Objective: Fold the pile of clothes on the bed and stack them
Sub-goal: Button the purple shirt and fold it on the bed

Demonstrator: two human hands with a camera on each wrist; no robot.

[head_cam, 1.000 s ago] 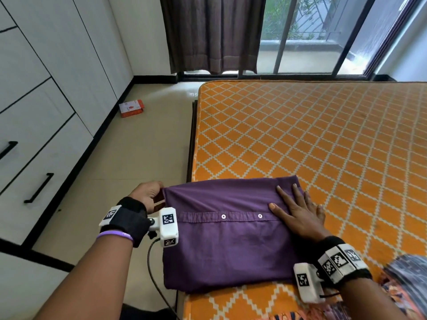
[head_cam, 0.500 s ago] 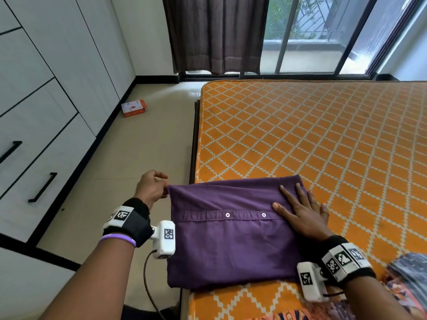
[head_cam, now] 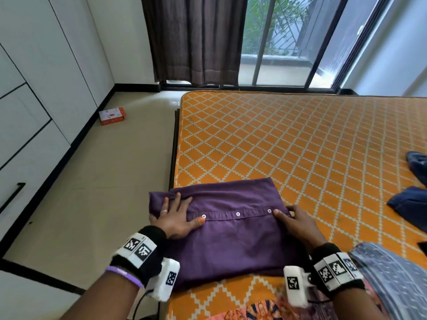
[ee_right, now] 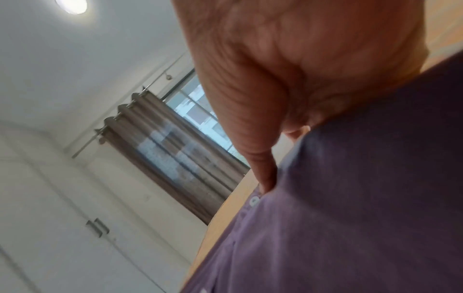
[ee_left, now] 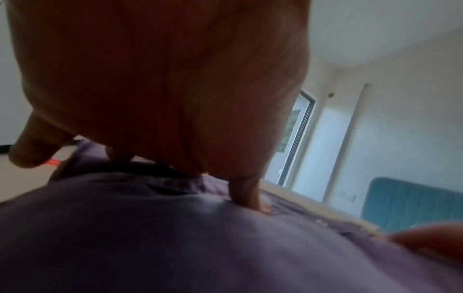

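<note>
1. Two hands are down on one purple shirt (head_cam: 233, 236); the shirt is folded and lies at the near left corner of the bed (head_cam: 300, 139); its left edge hangs a little past the side of the bed.
2. Your left hand (head_cam: 175, 218) lies flat on the left part of the shirt; the fingers are straight and spread; your thumb points at a white button (head_cam: 203, 216) on the button strip.
3. In the left wrist view, your left hand (ee_left: 160, 83) fills the top; one fingertip presses into the purple shirt (ee_left: 200, 247).
4. Your right hand (head_cam: 298, 224) is at the right edge of the shirt; the thumb presses on top near another white button; the other fingers curl down at the edge; you cannot tell if they go under the cloth.
5. In the right wrist view, your right hand (ee_right: 288, 79) has its thumb pushed into the purple shirt (ee_right: 350, 208).
6. Dark blue clothes (head_cam: 411, 204) lie far to the right on the bed; a blue patterned cloth (head_cam: 392, 280) lies just beside your right wrist.
7. One small orange box (head_cam: 112, 115) sits on the floor by the white cupboards (head_cam: 34, 112); a brown curtain (head_cam: 194, 38) hangs at the window.
</note>
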